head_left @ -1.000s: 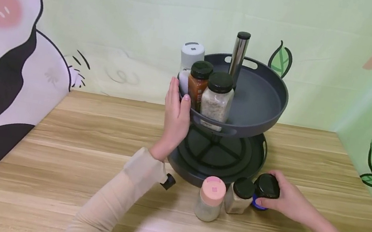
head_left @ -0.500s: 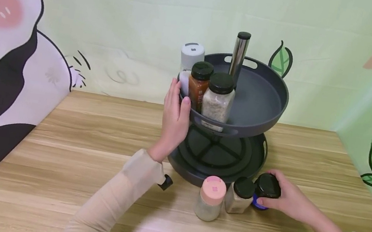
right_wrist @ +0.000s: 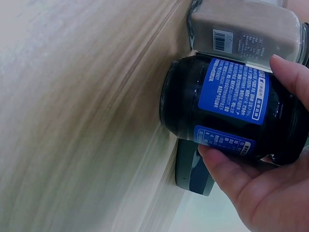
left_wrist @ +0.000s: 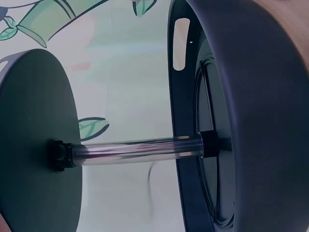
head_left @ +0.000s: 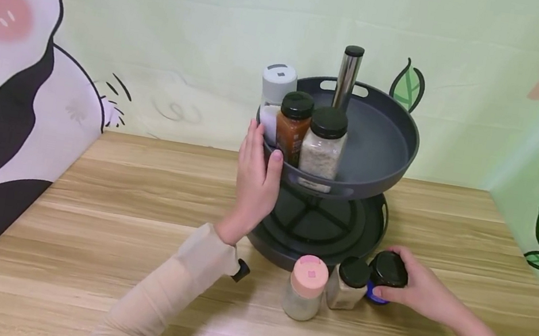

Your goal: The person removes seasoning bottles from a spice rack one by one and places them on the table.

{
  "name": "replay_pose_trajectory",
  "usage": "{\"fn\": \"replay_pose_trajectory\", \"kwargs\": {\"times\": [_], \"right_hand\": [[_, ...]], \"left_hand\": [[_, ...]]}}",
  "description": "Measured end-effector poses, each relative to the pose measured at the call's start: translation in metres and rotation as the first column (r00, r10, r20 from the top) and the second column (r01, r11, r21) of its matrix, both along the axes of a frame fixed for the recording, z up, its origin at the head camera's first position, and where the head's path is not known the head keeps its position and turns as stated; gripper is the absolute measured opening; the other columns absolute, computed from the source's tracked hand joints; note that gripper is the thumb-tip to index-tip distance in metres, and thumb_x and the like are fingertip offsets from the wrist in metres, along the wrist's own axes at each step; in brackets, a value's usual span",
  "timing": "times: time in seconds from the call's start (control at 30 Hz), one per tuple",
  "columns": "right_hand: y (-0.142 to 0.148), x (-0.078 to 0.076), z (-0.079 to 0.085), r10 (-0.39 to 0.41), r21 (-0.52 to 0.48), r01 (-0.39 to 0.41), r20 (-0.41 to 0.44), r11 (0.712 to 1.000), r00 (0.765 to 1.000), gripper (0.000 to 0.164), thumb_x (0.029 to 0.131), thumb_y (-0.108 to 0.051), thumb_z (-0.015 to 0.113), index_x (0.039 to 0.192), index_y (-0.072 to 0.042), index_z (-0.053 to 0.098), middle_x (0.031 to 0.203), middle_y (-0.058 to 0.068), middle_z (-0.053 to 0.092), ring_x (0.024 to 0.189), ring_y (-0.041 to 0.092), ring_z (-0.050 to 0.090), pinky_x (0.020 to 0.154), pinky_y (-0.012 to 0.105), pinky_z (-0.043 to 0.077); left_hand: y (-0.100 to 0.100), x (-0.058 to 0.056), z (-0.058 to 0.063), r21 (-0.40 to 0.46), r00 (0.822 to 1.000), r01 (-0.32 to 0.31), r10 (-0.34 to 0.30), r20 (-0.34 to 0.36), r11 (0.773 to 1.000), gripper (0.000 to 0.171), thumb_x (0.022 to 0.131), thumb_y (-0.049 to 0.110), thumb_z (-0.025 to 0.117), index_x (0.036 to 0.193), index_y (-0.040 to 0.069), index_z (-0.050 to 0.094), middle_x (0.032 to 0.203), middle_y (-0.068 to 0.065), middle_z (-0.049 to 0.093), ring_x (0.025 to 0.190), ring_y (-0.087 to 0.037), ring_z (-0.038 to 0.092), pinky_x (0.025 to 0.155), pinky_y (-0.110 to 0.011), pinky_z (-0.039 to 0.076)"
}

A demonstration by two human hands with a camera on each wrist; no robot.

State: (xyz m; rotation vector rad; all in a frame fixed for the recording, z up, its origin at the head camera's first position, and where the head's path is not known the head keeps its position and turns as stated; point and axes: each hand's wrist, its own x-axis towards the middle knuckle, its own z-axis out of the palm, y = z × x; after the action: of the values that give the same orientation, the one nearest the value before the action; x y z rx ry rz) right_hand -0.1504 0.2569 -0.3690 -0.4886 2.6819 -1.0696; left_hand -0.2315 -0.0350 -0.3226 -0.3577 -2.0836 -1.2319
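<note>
My left hand (head_left: 253, 189) rests with straight fingers against the left rim of the dark grey two-tier turntable's upper tray (head_left: 377, 143). That tray holds a white-capped bottle (head_left: 279, 81), a black-lidded jar of orange-red spice (head_left: 291, 132) and a black-lidded jar of pale granules (head_left: 321, 158). On the table, my right hand (head_left: 423, 294) grips a dark jar (head_left: 389, 269) with a blue label, which stands upright. Its label (right_wrist: 234, 92) shows between thumb and fingers in the right wrist view. Touching or almost touching it is a black-lidded jar of beige powder (head_left: 345, 295).
A pink-capped shaker (head_left: 307, 284) stands left of the powder jar, in front of the lower tray (head_left: 270, 249). A metal post (head_left: 348, 78) rises through the upper tray. The wooden table (head_left: 141, 189) ends at a printed backdrop (head_left: 190, 34).
The upper tray has turned slightly, carrying its jars to the right and a little nearer. My left hand has shifted the same way with the rim. My right hand keeps its grip on the dark jar.
</note>
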Motion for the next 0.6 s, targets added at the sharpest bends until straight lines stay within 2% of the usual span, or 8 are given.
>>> {"fn": "replay_pose_trajectory", "kwargs": {"times": [0.6], "right_hand": [[0.000, 0.000, -0.001, -0.003, -0.001, 0.003, 0.007, 1.000, 1.000, 0.069, 0.072, -0.031, 0.071, 0.121, 0.001, 0.034, 0.103, 0.017, 0.056, 0.087, 0.020, 0.055, 0.068, 0.027, 0.044]], "left_hand": [[0.005, 0.013, 0.000, -0.068, 1.000, -0.019, 0.020, 0.018, 0.997, 0.082, 0.086, 0.062, 0.016, 0.138, -0.002, 0.023, 0.148, -0.014, 0.012, 0.135, -0.026, 0.013, 0.107, -0.046, 0.017]]}}
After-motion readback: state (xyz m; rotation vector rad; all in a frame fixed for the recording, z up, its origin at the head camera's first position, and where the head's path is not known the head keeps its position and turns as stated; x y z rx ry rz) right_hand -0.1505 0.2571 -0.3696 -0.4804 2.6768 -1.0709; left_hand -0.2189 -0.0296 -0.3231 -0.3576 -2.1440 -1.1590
